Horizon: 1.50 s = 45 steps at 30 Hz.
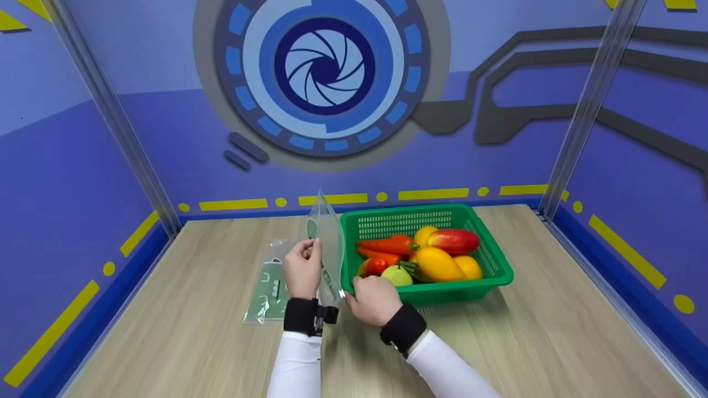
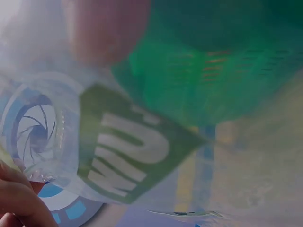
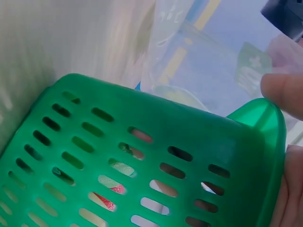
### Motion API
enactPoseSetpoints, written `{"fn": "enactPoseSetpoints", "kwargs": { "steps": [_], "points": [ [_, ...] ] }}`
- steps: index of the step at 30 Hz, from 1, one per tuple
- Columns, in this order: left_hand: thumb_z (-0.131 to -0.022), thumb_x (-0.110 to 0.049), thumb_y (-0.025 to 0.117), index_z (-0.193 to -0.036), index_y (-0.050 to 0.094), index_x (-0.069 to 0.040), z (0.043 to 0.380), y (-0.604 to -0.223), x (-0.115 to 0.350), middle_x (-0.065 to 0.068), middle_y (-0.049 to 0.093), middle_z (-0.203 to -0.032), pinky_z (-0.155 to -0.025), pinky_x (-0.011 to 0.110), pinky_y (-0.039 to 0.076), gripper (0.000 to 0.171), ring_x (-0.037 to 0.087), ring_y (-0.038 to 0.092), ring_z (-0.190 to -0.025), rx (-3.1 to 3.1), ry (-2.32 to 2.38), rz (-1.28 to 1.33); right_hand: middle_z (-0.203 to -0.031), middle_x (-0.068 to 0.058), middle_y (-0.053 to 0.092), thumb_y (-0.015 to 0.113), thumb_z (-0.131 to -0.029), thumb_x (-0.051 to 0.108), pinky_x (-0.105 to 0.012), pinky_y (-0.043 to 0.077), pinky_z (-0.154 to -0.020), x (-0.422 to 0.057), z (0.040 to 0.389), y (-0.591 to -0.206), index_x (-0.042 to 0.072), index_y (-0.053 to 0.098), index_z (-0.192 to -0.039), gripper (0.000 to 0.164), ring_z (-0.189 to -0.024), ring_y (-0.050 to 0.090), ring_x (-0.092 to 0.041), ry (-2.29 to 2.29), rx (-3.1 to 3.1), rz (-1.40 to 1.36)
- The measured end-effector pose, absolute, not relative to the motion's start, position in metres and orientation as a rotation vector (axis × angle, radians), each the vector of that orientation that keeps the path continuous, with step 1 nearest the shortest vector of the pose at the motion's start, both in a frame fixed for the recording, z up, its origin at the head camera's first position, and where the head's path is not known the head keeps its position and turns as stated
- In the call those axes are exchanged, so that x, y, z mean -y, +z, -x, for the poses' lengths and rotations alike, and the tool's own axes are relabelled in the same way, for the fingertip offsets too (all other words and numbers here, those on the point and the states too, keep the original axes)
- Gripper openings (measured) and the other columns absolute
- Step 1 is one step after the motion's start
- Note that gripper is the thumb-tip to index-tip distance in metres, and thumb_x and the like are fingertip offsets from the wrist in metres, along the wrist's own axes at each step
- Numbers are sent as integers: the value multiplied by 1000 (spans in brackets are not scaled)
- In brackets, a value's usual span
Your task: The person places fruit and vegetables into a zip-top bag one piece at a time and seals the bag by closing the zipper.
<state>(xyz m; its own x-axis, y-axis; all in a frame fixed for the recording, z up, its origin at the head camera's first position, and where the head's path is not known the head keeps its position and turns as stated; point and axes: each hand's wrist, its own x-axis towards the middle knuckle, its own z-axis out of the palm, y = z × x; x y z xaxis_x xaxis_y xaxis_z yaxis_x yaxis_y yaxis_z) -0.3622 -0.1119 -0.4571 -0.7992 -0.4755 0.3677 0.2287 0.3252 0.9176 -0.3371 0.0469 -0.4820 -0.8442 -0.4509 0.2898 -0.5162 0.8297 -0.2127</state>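
Note:
Upright between both hands stands a clear plastic bag [image 1: 329, 235] with green and white print. My left hand [image 1: 303, 270] pinches its left side between thumb and fingers. At its lower right edge, by a small white piece, my right hand [image 1: 375, 301] grips the bag next to the green basket [image 1: 442, 297]. The left wrist view looks through the film at a green label [image 2: 137, 151]. In the right wrist view the basket wall [image 3: 156, 111] hides most of the right hand, with one fingertip [image 3: 284, 92] showing over the corner.
In the basket lie carrots [image 1: 381, 244], a red and yellow mango [image 1: 453, 241], a yellow mango [image 1: 440, 264], a tomato [image 1: 376, 267] and a pale green fruit [image 1: 398, 276]. A flat clear packet with green print [image 1: 268, 296] lies on the table [image 1: 210, 309], left of the left hand.

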Motion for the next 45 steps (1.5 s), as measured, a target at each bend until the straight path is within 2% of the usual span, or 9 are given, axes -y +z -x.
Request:
{"fn": "enactPoseSetpoints", "kwargs": {
  "steps": [7,14,19,23,27,30,33,38,45],
  "points": [
    [-97,-18,70,-98,76,-1,362,-458,111,-4,54,-63,-54,25,37,18,11,48,-56,1992,-1527,-222,-68,-5,57,67,-98,33,-36,53,-62,-45,337,-481,5,66,-90,30,-59,56,-21,440,2823,-732],
    [-97,-17,70,-96,77,-2,360,-456,109,-4,50,-63,-54,25,35,17,11,46,-55,2003,-1484,-204,-77,-6,63,68,-97,38,-36,55,-65,-49,336,-474,3,69,-103,35,-64,56,-19,612,2870,-700],
    [-98,-18,70,-97,77,-3,360,-455,107,-3,51,-64,-54,25,36,16,12,47,-57,2020,-1480,-210,-94,-6,75,66,-99,41,-40,59,-77,-68,343,-458,8,72,-110,35,-78,67,-21,838,2743,-619],
    [-97,-18,70,-98,78,-4,361,-455,106,-3,51,-65,-54,25,37,16,12,47,-57,2026,-1474,-206,-113,-13,73,73,-97,28,-46,57,-90,-95,352,-443,7,70,-117,30,-97,67,-29,1026,2590,-490],
    [-96,-17,71,-98,78,-4,361,-456,107,-4,51,-64,-55,25,36,16,11,47,-55,2026,-1441,-203,-134,-23,59,77,-93,22,-55,47,-106,-127,359,-433,2,60,-133,48,-122,54,-41,1095,2503,-354],
    [-96,-17,71,-97,79,-3,360,-456,107,-4,51,-63,-55,26,35,15,10,46,-55,2028,-1421,-204,-146,-27,46,78,-92,26,-62,42,-108,-147,363,-430,3,52,-143,61,-132,41,-48,1094,2531,-231],
    [-96,-17,71,-98,79,-3,359,-457,108,-4,51,-63,-54,26,35,16,11,46,-55,2034,-1432,-209,-154,-30,37,79,-91,30,-66,39,-109,-161,367,-432,5,45,-151,73,-137,34,-52,1067,2625,-147],
    [-96,-17,71,-98,79,-3,358,-457,109,-4,51,-63,-53,25,35,16,11,46,-54,2038,-1441,-214,-151,-34,43,81,-89,31,-66,29,-117,-170,373,-439,1,38,-154,83,-140,37,-53,1000,2763,-145],
    [-97,-18,70,-100,78,-3,358,-455,108,-3,51,-63,-52,26,37,17,11,48,-54,2048,-1442,-189,-148,-33,48,82,-87,34,-68,37,-111,-173,378,-446,-1,43,-149,82,-136,42,-55,934,2887,-105]
  ]
}}
